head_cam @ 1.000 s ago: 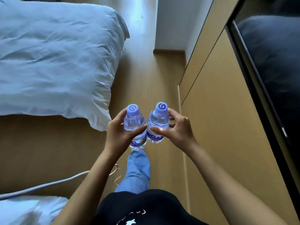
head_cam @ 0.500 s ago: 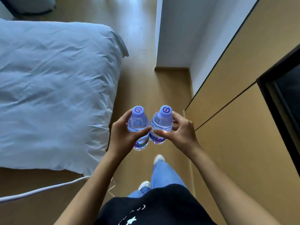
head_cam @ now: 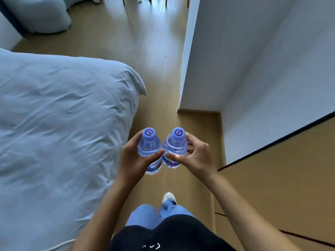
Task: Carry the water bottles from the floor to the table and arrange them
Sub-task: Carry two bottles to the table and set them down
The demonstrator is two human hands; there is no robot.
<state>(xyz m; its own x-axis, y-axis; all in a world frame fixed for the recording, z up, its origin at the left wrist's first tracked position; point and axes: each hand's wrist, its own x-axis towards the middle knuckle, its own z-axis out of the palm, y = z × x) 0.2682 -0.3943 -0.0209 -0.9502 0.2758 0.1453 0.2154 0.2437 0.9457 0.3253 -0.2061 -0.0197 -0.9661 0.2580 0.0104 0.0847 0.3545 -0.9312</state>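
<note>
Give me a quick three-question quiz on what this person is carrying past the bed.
1. True or false: the left hand and the right hand each grip a bottle.
2. What colour are the caps on the left bottle and the right bottle?
3. The bed lies on the person's: A) left B) right C) behind.

Key: 1. true 2. purple 3. A

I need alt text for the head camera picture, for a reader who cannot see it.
A person's left hand and right hand each hold an upright water bottle, left bottle and right bottle, side by side above a wooden floor. A white bed lies left, a white wall right.
</note>
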